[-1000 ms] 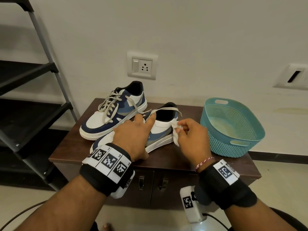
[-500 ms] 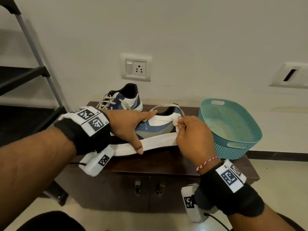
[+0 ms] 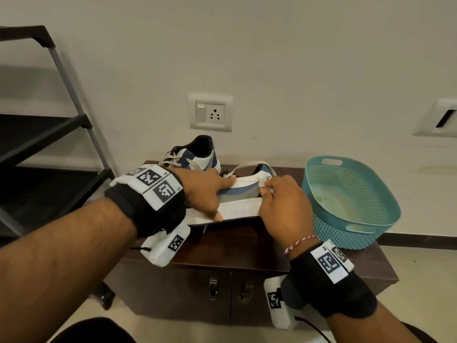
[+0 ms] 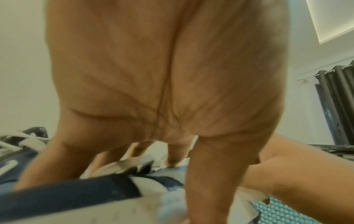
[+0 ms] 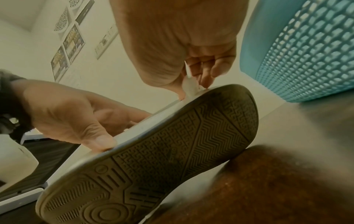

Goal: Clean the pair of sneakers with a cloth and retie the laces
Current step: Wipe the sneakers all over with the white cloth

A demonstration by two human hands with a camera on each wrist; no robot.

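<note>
A: What could go wrong?
B: The near sneaker (image 3: 237, 194), tilted at frame centre on the cabinet (image 3: 247, 246), may slip: the left hand (image 3: 205, 191) only clamps its sole edge and upper.
A: And the right hand (image 3: 284, 206)?
B: Pinching the white cloth (image 5: 188, 84) against the heel. The shoe's white and blue, its lace (image 3: 247, 165) loose.

A plain cream wall (image 3: 272, 58) carried a switch-and-socket plate (image 3: 210, 112). A dark wooden cabinet (image 3: 247, 246) stood below it, a black metal rack (image 3: 44, 134) beside it, over a pale floor (image 3: 420, 268).
</note>
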